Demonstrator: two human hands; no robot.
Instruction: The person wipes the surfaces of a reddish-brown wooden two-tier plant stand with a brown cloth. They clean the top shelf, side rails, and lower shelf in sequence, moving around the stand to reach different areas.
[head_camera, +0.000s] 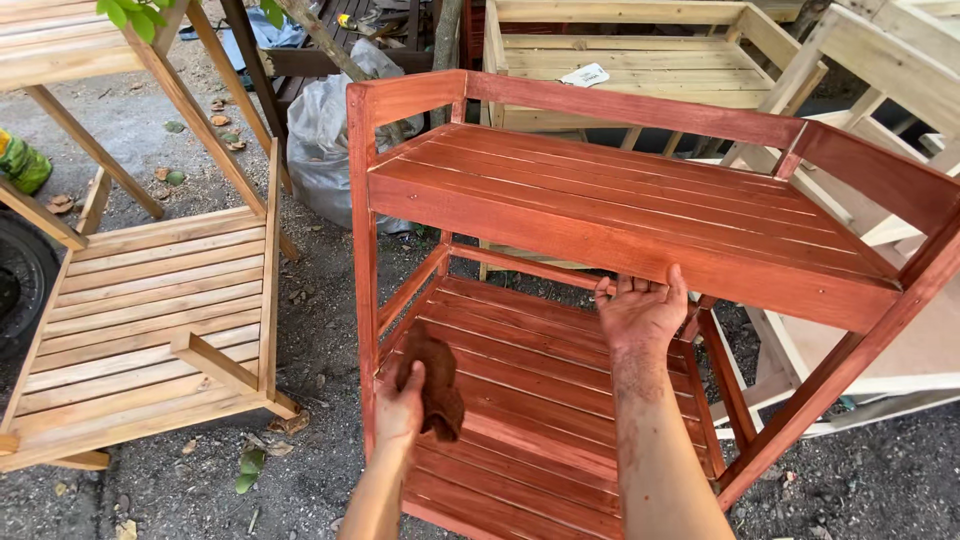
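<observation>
The work in hand is staining a wooden shelf rack (640, 215) a reddish brown, and it looks far along. The top shelf, its raised back rail, the side rails and the front edge all carry an even red coat, and so do the legs that show and the slats of the lower shelf (520, 400). No bare pale wood is visible on the rack from this angle (its underside and far legs are hidden, so I cannot tell about those).

The left hand (400, 410) is closed around a dark brown rag (437, 385), holding it just above the front left part of the lower shelf, near the left front leg. The right hand (640, 310) is open, fingers curled up over the front edge of the top shelf from below, gripping that edge near its middle; hand and forearm are smeared with red stain.

What seems left is touch-up on the lower shelf and any hidden faces.

To the left stands an unstained pale rack (150, 320) on the gravel ground, and more bare wooden frames (640, 70) stand behind the back rail, beside a grey plastic bag (325, 140); those have had no colour at all.
</observation>
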